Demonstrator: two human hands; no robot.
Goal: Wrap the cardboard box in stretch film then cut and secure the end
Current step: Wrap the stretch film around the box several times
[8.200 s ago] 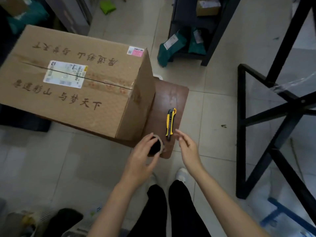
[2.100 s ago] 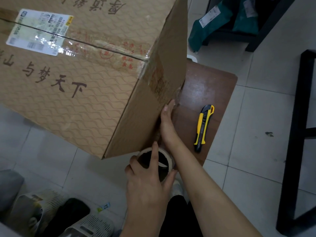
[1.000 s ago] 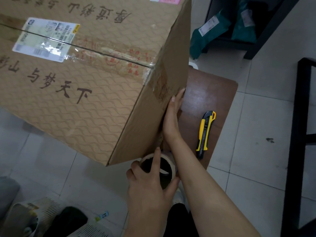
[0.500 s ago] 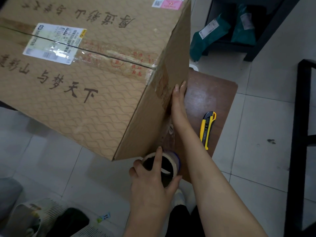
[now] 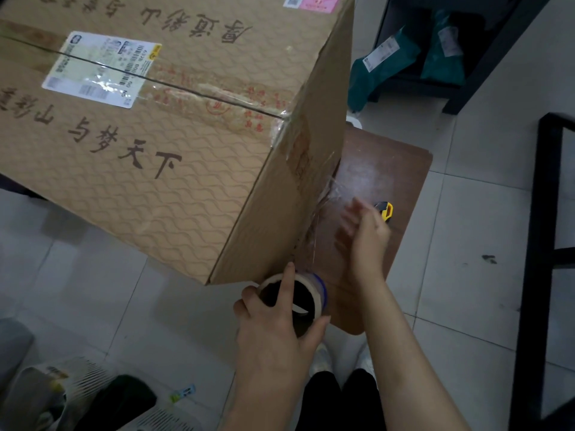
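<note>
1. Since half a second ago my right hand (image 5: pixel 362 234) has come off the cardboard box (image 5: pixel 174 126) end face; its fingers are spread and blurred, holding nothing, above the tabletop (image 5: pixel 401 169).
2. My left hand (image 5: pixel 273 325) curls round the stretch film roll (image 5: pixel 295 298), index finger laid across its open core.
3. Film runs from the roll up to the box's end face.
4. That film looks thin, clingy and easily torn, so I judge it is best gripped by the stiff core.
5. The box sits on the tabletop, bulky; my utility knife (image 5: pixel 385 210) lies just beyond my right hand.
</note>
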